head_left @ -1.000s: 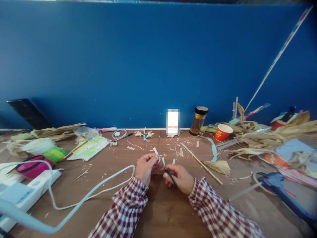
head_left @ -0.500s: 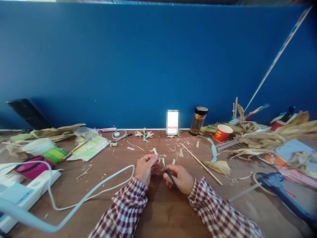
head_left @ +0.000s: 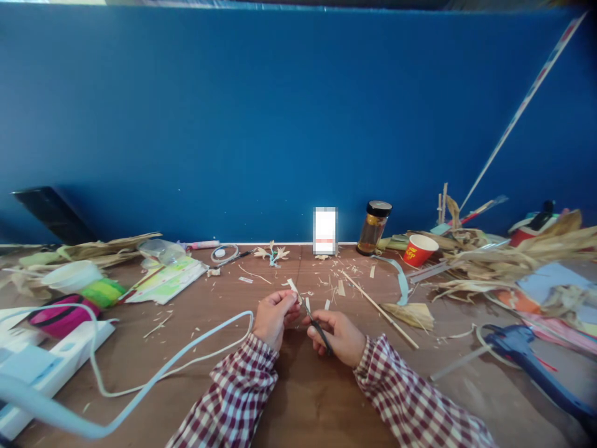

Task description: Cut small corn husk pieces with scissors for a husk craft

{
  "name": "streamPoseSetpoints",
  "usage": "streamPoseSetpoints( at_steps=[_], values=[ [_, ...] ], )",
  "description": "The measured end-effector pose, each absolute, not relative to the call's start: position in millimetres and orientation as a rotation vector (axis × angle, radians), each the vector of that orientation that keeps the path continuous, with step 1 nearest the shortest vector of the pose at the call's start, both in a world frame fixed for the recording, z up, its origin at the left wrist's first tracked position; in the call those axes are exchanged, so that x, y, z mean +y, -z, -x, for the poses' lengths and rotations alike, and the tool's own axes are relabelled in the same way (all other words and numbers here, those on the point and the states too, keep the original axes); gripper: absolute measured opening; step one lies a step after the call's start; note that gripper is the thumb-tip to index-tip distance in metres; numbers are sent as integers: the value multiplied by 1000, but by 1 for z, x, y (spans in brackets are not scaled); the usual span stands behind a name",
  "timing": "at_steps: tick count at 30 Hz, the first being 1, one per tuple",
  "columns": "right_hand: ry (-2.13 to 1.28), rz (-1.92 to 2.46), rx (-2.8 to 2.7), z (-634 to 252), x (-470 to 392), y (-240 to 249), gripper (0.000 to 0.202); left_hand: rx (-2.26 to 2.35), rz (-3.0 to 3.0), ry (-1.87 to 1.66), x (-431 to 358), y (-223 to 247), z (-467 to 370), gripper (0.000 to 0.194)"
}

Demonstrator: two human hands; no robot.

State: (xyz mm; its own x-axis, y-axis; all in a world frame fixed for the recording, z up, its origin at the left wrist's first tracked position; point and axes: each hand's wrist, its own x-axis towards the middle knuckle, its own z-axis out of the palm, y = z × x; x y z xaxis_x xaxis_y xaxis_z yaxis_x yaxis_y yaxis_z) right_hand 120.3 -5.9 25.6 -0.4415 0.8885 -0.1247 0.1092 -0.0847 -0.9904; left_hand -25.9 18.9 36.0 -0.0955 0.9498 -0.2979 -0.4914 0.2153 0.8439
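Note:
Over the middle of the table, my left hand pinches a small pale strip, perhaps corn husk, between thumb and fingertips. My right hand is closed around dark scissors. Their blades point up and left toward my left fingertips, at the lower part of the strip; whether they touch it is too small to tell. Just beyond my hands lie short pale pieces and scattered trimmings. A little figure of husk petals with a blue-green middle lies farther back.
To the right are a thin stick, a husk piece, a blue glue gun, a red paper cup, a dark-lidded jar and heaped dried husks. A white cable and power strip occupy the left.

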Motion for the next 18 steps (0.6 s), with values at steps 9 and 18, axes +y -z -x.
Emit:
streamPoseSetpoints(
  at_steps=[9, 18],
  values=[
    [-1597, 1090, -1570, -121, -6, -20, 37, 1051, -582, -1298, 18, -37, 28, 19],
    [-1585, 1096, -1583, -122, -6, -21, 35, 1035, -573, -1290, 20, -35, 28, 19]
  ],
)
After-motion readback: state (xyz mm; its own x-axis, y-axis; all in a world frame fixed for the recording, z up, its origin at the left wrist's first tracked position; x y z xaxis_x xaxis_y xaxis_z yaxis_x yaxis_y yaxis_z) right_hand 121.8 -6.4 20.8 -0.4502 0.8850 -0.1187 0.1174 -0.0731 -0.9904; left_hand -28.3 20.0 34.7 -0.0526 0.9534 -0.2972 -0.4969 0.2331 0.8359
